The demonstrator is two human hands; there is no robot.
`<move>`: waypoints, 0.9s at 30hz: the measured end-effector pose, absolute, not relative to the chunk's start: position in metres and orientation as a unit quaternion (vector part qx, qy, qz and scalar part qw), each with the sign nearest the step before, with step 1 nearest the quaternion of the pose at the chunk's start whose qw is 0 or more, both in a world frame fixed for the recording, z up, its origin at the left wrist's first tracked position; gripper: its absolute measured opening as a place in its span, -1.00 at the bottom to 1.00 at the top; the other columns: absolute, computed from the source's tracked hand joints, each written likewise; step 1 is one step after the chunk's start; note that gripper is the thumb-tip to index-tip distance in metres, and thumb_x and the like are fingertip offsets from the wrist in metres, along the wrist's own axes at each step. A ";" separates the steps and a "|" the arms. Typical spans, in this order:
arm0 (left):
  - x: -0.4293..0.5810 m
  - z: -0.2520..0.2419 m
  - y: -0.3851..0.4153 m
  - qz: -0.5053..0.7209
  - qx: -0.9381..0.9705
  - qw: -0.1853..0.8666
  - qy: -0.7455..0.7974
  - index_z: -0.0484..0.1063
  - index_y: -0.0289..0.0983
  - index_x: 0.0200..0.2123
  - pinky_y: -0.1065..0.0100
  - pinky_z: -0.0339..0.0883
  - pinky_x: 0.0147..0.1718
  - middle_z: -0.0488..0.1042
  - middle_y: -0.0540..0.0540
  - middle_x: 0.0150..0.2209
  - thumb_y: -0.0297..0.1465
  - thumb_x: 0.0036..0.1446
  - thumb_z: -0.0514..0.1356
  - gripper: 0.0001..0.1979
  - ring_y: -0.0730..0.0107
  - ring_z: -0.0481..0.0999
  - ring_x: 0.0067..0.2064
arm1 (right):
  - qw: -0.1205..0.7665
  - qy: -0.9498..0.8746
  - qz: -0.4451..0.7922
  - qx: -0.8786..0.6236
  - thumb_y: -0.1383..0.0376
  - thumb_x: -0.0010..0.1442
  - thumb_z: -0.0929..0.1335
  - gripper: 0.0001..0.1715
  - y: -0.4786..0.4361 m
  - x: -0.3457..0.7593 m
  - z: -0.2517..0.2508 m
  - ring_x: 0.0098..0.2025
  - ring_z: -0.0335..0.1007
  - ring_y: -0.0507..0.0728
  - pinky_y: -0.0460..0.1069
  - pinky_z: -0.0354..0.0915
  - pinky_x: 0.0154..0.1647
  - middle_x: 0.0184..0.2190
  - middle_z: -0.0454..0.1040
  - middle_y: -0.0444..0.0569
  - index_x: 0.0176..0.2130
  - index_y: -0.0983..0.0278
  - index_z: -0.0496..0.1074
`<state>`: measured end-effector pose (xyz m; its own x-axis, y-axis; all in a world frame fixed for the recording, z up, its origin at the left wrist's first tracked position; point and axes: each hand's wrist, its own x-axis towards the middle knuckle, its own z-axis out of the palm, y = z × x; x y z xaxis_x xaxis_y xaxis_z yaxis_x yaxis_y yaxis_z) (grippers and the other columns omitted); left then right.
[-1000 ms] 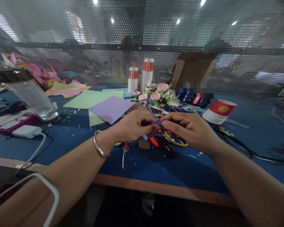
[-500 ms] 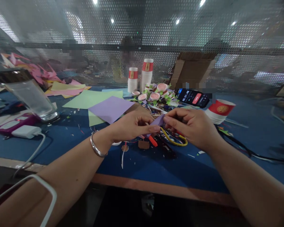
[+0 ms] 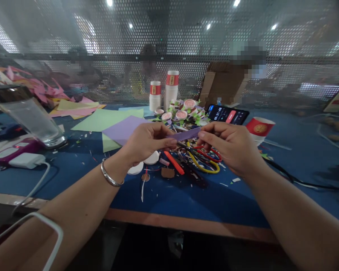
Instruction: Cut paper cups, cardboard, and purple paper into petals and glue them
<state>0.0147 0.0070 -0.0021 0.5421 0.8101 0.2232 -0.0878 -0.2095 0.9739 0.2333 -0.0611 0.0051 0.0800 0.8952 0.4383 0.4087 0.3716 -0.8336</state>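
A narrow strip of purple paper (image 3: 187, 134) is stretched between my two hands above the blue table. My left hand (image 3: 149, 141), with a silver bangle at the wrist, pinches its left end. Its right end is between the thumb and fingers of my right hand (image 3: 228, 145). Below the strip lie scissors (image 3: 205, 165) with yellow and red handles, an orange-red stick (image 3: 174, 163) and a small brown piece (image 3: 168, 172). White round discs (image 3: 151, 157) lie under my left hand. Purple sheet paper (image 3: 121, 128) rests on green sheets (image 3: 93, 119) behind it.
Paper cups (image 3: 172, 86) stand in stacks at the back, beside a pile of small decorated discs (image 3: 183, 113). A phone (image 3: 228, 114) and a red-white cup (image 3: 260, 130) are at right. A glass bottle (image 3: 36, 120) and a purple power strip (image 3: 14, 150) are at left.
My hands have moved apart, and the purple strip, bunched between them before, is now drawn out straight. The scissors and discs beneath show more. The view has shifted slightly.
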 end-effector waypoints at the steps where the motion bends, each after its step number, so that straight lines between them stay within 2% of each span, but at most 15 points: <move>1: 0.015 -0.002 0.007 0.406 0.661 0.572 0.266 0.47 -0.32 -0.34 0.41 0.51 -0.36 0.62 -0.03 -0.46 -0.46 -0.03 0.48 -0.74 0.37 0.67 -0.37 | 0.529 -0.637 0.230 -0.512 0.31 0.19 0.43 -0.89 -0.061 0.233 0.005 -0.55 0.37 -0.03 -0.09 0.32 -0.53 -0.53 0.55 -0.10 -0.39 0.27 0.53; 5: 0.016 -0.003 0.008 0.422 0.649 0.577 0.262 0.36 -0.27 -0.26 0.38 0.53 -0.34 0.62 0.00 -0.46 -0.53 -0.02 0.45 -0.66 0.34 0.69 -0.37 | 0.533 -0.633 0.233 -0.511 0.31 0.19 0.43 -0.89 -0.059 0.232 0.004 -0.56 0.36 -0.03 -0.10 0.33 -0.54 -0.53 0.56 -0.11 -0.39 0.27 0.53; 15: 0.014 -0.003 0.007 0.441 0.695 0.492 0.282 0.42 -0.29 -0.31 0.44 0.45 -0.37 0.56 0.05 -0.46 -0.50 -0.05 0.47 -0.70 0.47 0.63 -0.39 | 0.541 -0.611 0.268 -0.512 0.32 0.15 0.45 -0.93 -0.059 0.230 0.004 -0.55 0.38 -0.02 -0.11 0.36 -0.53 -0.52 0.56 -0.10 -0.38 0.27 0.53; 27: 0.014 0.001 0.004 0.446 0.699 0.489 0.271 0.42 -0.26 -0.30 0.38 0.48 -0.38 0.59 0.02 -0.45 -0.48 -0.07 0.49 -0.67 0.40 0.65 -0.39 | 0.545 -0.599 0.274 -0.519 0.32 0.11 0.46 -0.92 -0.060 0.229 0.006 -0.54 0.38 -0.02 -0.09 0.35 -0.53 -0.54 0.54 -0.10 -0.42 0.27 0.52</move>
<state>0.0139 0.0042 0.0008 0.4549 0.8150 0.3589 -0.0578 -0.3751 0.9252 0.2285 -0.0597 0.0059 0.1316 0.9202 0.3687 0.3230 0.3119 -0.8935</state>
